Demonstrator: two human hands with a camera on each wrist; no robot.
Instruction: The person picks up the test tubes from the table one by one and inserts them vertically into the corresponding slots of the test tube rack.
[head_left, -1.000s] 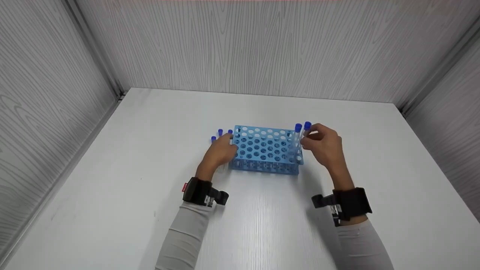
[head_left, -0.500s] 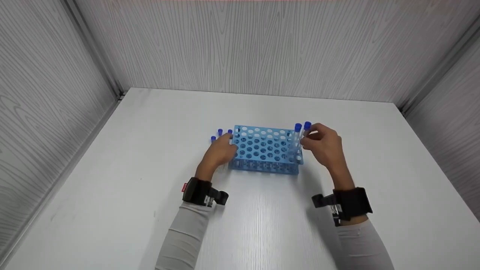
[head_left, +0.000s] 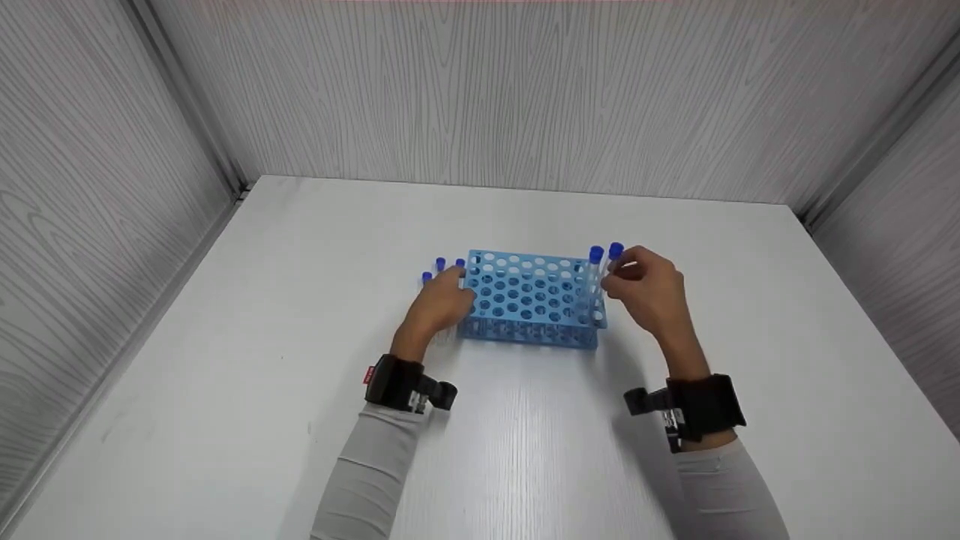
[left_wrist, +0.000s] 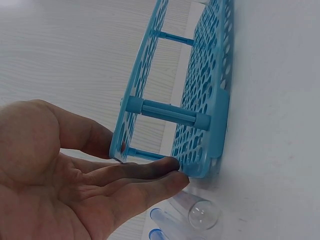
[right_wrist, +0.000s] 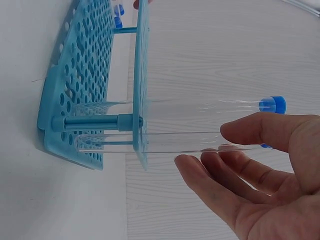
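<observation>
A light-blue test tube rack [head_left: 525, 292] stands on the white table between both hands. My left hand [head_left: 441, 300] holds its left end; in the left wrist view the thumb is at the top plate and the fingers [left_wrist: 150, 187] lie along the end. With thumb and fingertips, my right hand [head_left: 651, 292] pinches a clear test tube [right_wrist: 185, 142] near its blue cap. That tube passes through the rack's top plate at the right end; whether its bottom is seated I cannot tell. Beside it, another blue-capped test tube [right_wrist: 200, 106] stands in the rack.
Blue-capped test tubes [head_left: 440, 264] are at the rack's left, partly hidden by my left hand. In the left wrist view a clear round tube end [left_wrist: 204, 215] shows below the fingers. A grey wood-grain panel [head_left: 495, 90] rises behind the table.
</observation>
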